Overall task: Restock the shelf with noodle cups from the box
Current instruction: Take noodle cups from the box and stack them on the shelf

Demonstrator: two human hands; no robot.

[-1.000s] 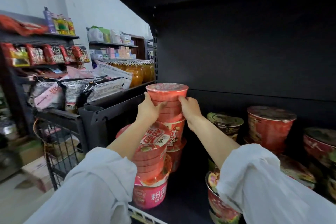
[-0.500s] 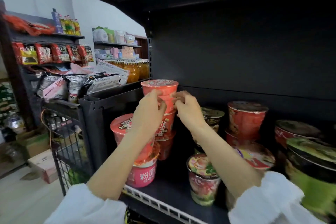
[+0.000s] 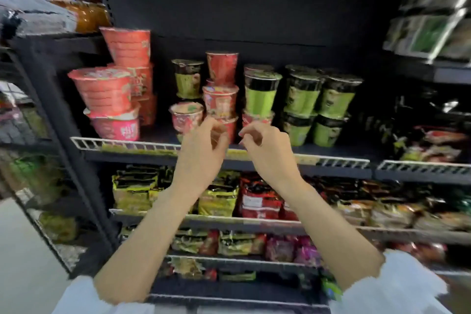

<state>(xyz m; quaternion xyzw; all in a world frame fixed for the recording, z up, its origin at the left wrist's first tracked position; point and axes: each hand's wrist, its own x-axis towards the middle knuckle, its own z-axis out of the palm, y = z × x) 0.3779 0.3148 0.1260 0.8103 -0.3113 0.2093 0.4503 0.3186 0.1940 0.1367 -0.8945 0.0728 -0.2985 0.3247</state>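
While both my hands hung in front of the shelf, neither held anything: my left hand (image 3: 201,150) had its fingers loosely curled with the thumb near the fingertips, and my right hand (image 3: 267,153) was the same, relaxed and free of any cup. They were just beside each other, apart from the goods, level with the white wire rail (image 3: 122,144) along the shelf (image 3: 158,154) edge.

Beyond my left fingers stood a small pink cup (image 3: 187,116) at the shelf front, with a red cup (image 3: 220,100) stacked just behind it. To the left rose a tall stack of red noodle cups (image 3: 128,71), the top one tilted slightly, and before it a wide red bowl (image 3: 102,90) sat on a pink bowl (image 3: 116,129). To the right stood green cups (image 3: 303,99) in two tiers, dark lids on top.

Below, packets of noodles (image 3: 219,199) filled the lower shelves. My white sleeves (image 3: 397,290) showed at the bottom corners. The whole view was blurred.
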